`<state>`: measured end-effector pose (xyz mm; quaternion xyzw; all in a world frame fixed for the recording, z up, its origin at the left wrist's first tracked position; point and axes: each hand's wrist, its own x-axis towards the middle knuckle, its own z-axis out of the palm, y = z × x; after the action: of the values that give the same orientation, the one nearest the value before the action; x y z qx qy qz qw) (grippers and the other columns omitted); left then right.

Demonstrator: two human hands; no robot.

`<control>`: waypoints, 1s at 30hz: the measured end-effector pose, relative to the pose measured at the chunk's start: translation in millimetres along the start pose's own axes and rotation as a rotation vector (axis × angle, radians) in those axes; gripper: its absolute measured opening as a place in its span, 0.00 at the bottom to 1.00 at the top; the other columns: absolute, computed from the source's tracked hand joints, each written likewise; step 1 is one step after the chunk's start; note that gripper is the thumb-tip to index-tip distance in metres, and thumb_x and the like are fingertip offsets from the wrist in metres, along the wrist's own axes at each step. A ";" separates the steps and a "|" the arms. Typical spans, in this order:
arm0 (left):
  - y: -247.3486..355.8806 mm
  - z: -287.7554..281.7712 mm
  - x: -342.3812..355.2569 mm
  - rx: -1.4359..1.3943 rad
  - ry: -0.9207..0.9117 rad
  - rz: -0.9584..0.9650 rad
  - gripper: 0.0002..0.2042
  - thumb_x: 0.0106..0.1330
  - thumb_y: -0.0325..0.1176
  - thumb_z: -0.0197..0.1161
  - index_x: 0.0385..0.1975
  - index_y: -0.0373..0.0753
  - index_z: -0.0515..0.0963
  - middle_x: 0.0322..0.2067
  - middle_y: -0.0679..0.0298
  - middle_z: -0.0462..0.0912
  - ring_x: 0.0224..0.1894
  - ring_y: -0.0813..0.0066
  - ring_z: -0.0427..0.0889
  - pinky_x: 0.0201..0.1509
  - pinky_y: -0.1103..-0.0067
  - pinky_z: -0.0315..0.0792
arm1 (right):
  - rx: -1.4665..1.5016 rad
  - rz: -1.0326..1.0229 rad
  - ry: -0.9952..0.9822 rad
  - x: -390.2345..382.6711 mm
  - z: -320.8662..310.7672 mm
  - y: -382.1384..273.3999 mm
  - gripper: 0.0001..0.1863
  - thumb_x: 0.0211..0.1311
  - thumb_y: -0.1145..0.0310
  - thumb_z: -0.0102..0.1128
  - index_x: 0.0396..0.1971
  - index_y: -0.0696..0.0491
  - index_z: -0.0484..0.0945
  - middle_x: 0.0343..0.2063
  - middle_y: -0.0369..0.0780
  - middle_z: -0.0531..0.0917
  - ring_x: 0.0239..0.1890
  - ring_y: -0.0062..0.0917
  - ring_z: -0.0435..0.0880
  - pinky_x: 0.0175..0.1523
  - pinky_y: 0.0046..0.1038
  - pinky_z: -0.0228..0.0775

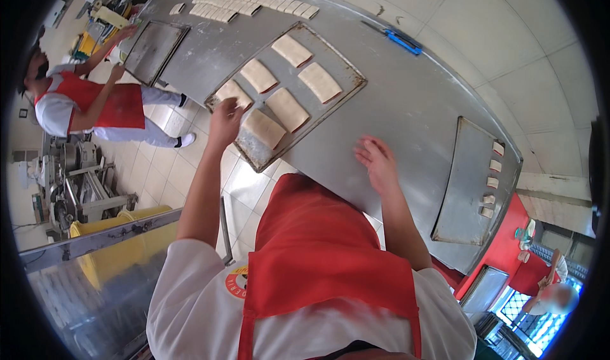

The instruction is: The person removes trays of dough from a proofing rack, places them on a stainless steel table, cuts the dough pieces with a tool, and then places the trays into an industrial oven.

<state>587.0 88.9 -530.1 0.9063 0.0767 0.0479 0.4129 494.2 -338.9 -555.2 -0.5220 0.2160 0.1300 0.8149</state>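
A dark metal baking tray [337,99] lies at an angle on the steel table. On it are several flat, pale rectangular dough pieces, among them one at the back [292,50] and one at the front [264,129]. My left hand [227,120] is at the tray's left side, its bent fingers at the near edge of the leftmost dough piece [233,93]. Whether they touch it I cannot tell. Over bare table to the right of the tray, my right hand [377,162] is open, fingers loosely curled, holding nothing.
Small dough pieces [254,1] stand in rows at the back. A blue knife-like tool [403,42] lies near the far edge. Another tray [454,188] at right carries small pieces. A co-worker [95,102] stands left beside an empty tray [154,52]; another person [549,284] is far right.
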 end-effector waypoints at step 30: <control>24.4 68.7 85.3 -0.349 -0.715 -0.135 0.14 0.66 0.35 0.66 0.46 0.33 0.76 0.31 0.62 0.80 0.34 0.74 0.78 0.40 0.76 0.74 | -0.223 0.062 0.298 87.8 180.3 69.5 0.35 0.54 0.65 0.80 0.56 0.58 0.67 0.42 0.40 0.78 0.48 0.27 0.78 0.52 0.31 0.73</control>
<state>683.6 37.4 -554.6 0.7750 -0.0219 -0.2855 0.5634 579.4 -147.4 -588.0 -0.6154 0.3344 0.0994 0.7068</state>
